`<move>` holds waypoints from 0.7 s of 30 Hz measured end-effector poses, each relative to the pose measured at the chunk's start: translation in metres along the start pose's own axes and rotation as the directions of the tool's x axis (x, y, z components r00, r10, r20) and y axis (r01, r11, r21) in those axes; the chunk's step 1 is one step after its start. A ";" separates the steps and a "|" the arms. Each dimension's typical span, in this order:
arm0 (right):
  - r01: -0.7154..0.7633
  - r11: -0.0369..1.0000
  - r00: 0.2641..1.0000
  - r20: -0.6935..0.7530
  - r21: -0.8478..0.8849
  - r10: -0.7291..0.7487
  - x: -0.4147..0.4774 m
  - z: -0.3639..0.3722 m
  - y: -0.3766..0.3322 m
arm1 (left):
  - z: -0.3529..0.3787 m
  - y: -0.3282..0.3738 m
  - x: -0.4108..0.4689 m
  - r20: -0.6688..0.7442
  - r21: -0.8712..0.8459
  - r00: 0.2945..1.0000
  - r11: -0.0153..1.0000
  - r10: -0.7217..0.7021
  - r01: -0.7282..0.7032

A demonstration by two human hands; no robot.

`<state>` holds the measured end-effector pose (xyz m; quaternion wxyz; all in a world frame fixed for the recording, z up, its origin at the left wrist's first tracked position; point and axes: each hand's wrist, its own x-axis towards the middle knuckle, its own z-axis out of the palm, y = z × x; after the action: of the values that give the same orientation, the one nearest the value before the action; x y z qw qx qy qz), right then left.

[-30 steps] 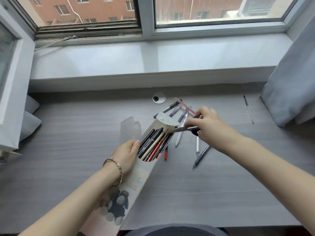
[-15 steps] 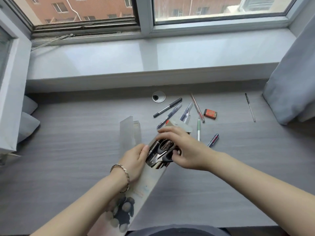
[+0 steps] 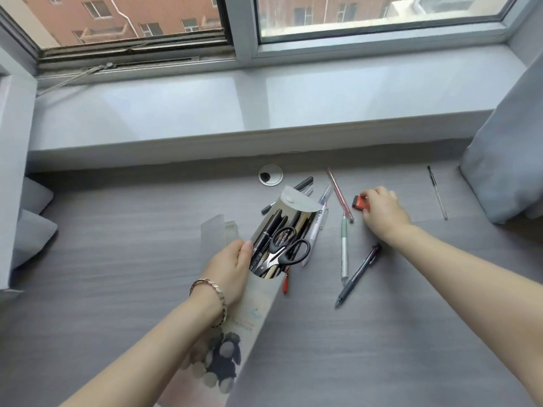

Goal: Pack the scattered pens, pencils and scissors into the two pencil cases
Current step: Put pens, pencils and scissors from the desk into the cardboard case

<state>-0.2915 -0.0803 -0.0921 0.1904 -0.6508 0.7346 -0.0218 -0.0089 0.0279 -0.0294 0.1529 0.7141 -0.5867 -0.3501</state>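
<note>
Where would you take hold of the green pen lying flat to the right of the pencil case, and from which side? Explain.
Pinch the green pen at mid-barrel from above, fingers on its left and right sides. It lies flat on the desk, lengthwise away from the person. The red pen crowds its far end and the dark pen its near end, so the middle is probably clearest.

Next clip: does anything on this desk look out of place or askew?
The scissors lie loose atop the pens in the open pencil case, not tucked in. One clear pen lies alone near the curtain, apart from the rest. Nothing looks damaged.
</note>
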 end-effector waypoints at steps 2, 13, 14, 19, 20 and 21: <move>-0.011 0.993 0.998 -0.057 0.117 0.018 -0.004 -0.006 -0.009 | 0.000 0.002 0.002 -0.010 -0.003 1.000 1.000 -0.001 0.000; 0.541 0.772 0.841 -0.199 0.333 -0.503 -0.115 -0.021 -0.101 | 0.007 0.005 -0.004 -0.007 -0.052 1.000 0.999 0.003 -0.003; 0.538 0.784 0.843 -0.217 0.312 -0.492 -0.115 -0.018 -0.105 | 0.007 0.004 -0.006 -0.009 -0.055 1.000 0.998 0.005 -0.006; 0.537 0.746 0.843 -0.223 0.394 -0.489 -0.117 -0.014 -0.123 | -0.004 -0.008 -0.014 -0.115 -0.120 0.992 0.992 -0.042 0.028; 0.535 0.727 0.844 -0.244 0.431 -0.477 -0.117 -0.017 -0.125 | -0.010 -0.013 -0.016 -0.164 -0.135 0.984 0.990 -0.063 0.041; 0.530 0.715 0.848 -0.270 0.455 -0.456 -0.117 -0.019 -0.127 | -0.017 -0.018 -0.019 -0.224 -0.153 0.970 0.986 -0.096 0.062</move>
<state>-0.1677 0.0095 -0.0093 0.2925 -0.7449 0.5122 -0.3119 0.0146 0.0471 -0.0224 0.2571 0.7597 -0.5092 -0.3123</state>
